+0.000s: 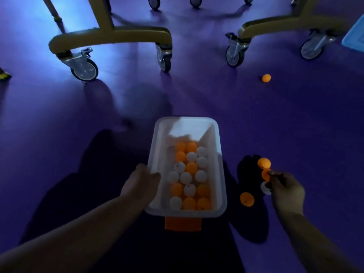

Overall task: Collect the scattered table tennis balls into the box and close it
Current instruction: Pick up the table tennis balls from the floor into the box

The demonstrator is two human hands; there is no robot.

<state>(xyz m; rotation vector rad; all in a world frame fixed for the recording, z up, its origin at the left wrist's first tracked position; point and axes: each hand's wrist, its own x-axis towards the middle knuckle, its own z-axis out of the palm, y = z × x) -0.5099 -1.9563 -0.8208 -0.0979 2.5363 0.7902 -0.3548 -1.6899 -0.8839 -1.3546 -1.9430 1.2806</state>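
A translucent white box [220, 174] stands on the purple floor, holding several orange and white table tennis balls [190, 175]. My left hand [140, 182] grips the box's left rim. Right of the box, my right hand [285, 189] holds an orange ball [265, 174] and a white ball [265, 187] in its curled fingers. Just beyond the fingers an orange ball [264, 162] lies on the floor. Another orange ball [247, 199] lies between the box and my right hand. A lone orange ball [266, 78] lies farther off on the right. An orange clasp [183, 224] sticks out at the box's near end.
Two yellow table frames on castor wheels [84, 70] [234, 56] stand across the far floor. A light blue container's corner [354, 34] shows at the right edge. A yellow and black object [4, 74] is at the left edge.
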